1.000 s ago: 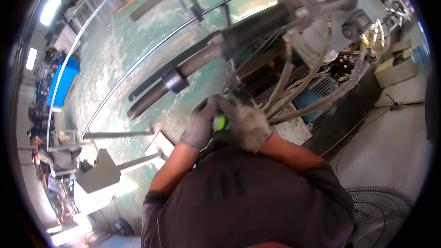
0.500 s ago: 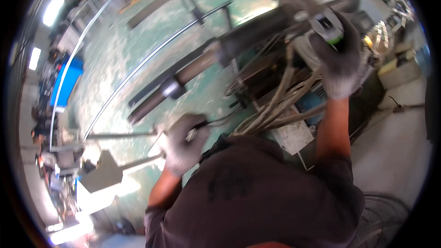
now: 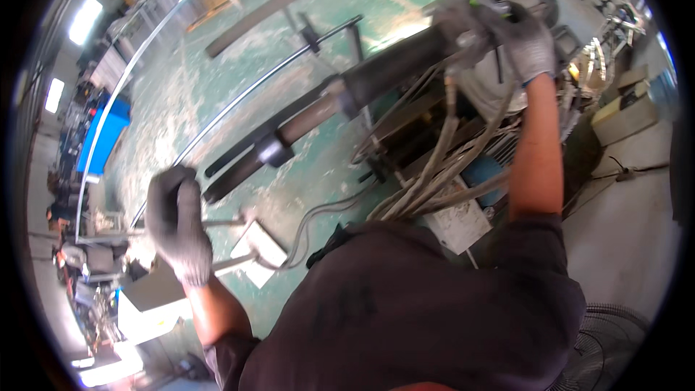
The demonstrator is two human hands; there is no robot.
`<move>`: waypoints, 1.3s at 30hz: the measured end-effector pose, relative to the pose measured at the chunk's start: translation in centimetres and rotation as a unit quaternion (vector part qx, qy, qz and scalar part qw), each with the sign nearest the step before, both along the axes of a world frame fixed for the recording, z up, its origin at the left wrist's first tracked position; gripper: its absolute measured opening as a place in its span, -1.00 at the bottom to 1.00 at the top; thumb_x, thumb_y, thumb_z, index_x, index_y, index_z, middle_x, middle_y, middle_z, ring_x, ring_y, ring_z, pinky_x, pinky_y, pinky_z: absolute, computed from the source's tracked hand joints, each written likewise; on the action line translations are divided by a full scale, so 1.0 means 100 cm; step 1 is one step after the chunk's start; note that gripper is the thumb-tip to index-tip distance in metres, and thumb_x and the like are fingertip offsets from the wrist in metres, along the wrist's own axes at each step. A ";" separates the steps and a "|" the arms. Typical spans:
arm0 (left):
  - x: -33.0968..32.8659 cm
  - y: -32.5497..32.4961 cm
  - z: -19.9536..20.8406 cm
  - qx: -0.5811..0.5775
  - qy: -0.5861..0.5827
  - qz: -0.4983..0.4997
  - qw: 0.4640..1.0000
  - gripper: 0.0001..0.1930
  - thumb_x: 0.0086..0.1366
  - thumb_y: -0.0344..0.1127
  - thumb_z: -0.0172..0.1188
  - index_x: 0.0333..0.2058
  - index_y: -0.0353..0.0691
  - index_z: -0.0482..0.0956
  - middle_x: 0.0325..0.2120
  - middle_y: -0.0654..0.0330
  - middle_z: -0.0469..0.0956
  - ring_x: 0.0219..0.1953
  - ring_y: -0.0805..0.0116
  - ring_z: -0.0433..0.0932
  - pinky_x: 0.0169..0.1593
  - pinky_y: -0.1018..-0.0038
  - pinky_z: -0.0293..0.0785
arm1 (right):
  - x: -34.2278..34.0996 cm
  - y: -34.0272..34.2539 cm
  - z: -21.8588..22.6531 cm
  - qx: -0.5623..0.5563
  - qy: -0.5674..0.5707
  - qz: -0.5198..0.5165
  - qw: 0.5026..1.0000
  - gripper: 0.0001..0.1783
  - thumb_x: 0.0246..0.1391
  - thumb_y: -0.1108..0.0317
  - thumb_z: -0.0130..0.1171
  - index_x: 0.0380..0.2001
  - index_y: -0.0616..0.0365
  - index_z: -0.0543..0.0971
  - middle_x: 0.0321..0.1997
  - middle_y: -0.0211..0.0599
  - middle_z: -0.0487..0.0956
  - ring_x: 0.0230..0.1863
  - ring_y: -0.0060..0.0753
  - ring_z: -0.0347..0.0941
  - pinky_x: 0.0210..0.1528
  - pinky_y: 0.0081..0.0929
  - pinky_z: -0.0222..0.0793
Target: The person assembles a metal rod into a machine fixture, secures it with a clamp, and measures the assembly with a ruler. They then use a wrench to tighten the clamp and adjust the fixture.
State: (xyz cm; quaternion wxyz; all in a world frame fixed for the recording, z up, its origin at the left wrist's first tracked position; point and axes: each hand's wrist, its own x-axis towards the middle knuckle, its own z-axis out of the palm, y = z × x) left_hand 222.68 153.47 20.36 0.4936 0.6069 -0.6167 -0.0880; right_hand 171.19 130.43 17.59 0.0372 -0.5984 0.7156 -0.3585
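A long shiny metal tube (image 3: 253, 88) runs slantwise from the machine to the left. My left hand (image 3: 177, 224), in a grey knitted glove, is at its near-left end with curled fingers that look closed round it. At the upper right, my gloved right hand (image 3: 527, 42) is over the head of a tube-working machine (image 3: 405, 51). Its fingers are bent round a small silver object with a green edge (image 3: 496, 7), mostly covered by the glove. Below the tube, the machine's dark arm carries a collar (image 3: 273, 148).
Thick hoses (image 3: 441, 156) loop from the machine toward my body. A white plate on a stand (image 3: 259, 255) and a grey box (image 3: 153, 288) are on the near left. A blue bin (image 3: 107, 134) stands further left, a wire fan guard (image 3: 597, 347) at lower right.
My left hand has moved left, from near the cable and white plate to the tube's end. My right hand has moved up and a little left over the machine head with the silver object.
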 end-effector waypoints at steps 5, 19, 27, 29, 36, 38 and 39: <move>0.007 -0.045 0.013 0.087 0.041 -0.108 0.989 -0.81 0.57 -0.38 0.28 0.04 -0.35 0.67 -0.12 0.22 0.64 -0.12 0.48 0.56 0.03 0.50 0.50 | -0.026 0.007 -0.015 -0.082 0.045 -0.038 0.995 -0.09 0.11 -0.46 0.37 0.13 0.20 0.75 -0.06 -0.04 0.81 0.02 0.00 0.77 0.19 -0.18 0.57; 0.040 -0.126 -0.004 0.336 0.302 -0.313 0.835 -0.30 0.57 0.10 0.27 0.30 -0.50 0.50 0.08 -0.15 0.71 0.14 0.07 0.70 0.29 0.19 0.57 | 0.201 0.211 -0.184 0.258 -0.747 0.090 0.606 -0.73 0.32 0.43 0.23 0.04 0.26 0.67 -0.46 -0.50 0.50 -0.57 -0.68 0.30 -0.55 -0.58 0.15; 0.022 -0.149 -0.019 0.376 0.206 -0.309 0.849 -0.36 0.59 0.12 0.24 0.30 -0.37 0.58 0.03 0.04 0.74 0.06 0.23 0.71 0.08 0.33 0.63 | 0.269 0.268 -0.196 0.260 -0.759 0.055 0.594 -0.64 0.48 0.26 0.10 0.14 0.25 0.65 -0.32 -0.42 0.57 -0.43 -0.62 0.41 -0.40 -0.54 0.35; 0.027 -0.150 -0.024 0.374 0.160 -0.320 0.856 -0.35 0.65 0.12 0.14 0.32 -0.44 0.51 0.07 -0.03 0.71 0.08 0.22 0.73 0.15 0.39 0.66 | 0.264 0.270 -0.188 0.258 -0.760 0.057 0.594 -0.63 0.50 0.23 0.09 0.14 0.24 0.66 -0.30 -0.41 0.59 -0.41 -0.62 0.42 -0.36 -0.57 0.36; 0.009 -0.137 -0.028 0.418 0.175 -0.296 0.841 -0.26 0.66 0.26 -0.01 0.35 -0.39 0.46 -0.03 -0.13 0.71 -0.19 0.09 0.79 -0.19 0.22 0.83 | 0.267 0.256 -0.185 0.213 -0.770 0.123 0.589 -0.64 0.52 0.22 0.12 0.15 0.22 0.68 -0.28 -0.40 0.63 -0.39 -0.64 0.43 -0.32 -0.61 0.36; 0.019 -0.142 -0.029 0.450 0.211 -0.376 0.782 -0.26 0.67 0.25 -0.04 0.35 -0.40 0.45 -0.04 -0.19 0.71 -0.19 0.04 0.79 -0.19 0.26 0.82 | 0.282 0.251 -0.181 0.200 -0.739 0.129 0.631 -0.65 0.51 0.27 0.15 0.15 0.27 0.68 -0.25 -0.35 0.69 -0.40 -0.65 0.48 -0.34 -0.59 0.40; 0.023 -0.142 -0.033 0.455 0.216 -0.368 0.782 -0.31 0.70 0.18 -0.05 0.29 -0.46 0.50 -0.10 -0.27 0.73 -0.30 0.06 0.79 -0.31 0.33 0.78 | 0.291 0.251 -0.181 0.194 -0.738 0.133 0.633 -0.64 0.51 0.27 0.14 0.16 0.30 0.68 -0.24 -0.32 0.71 -0.39 -0.63 0.51 -0.33 -0.57 0.44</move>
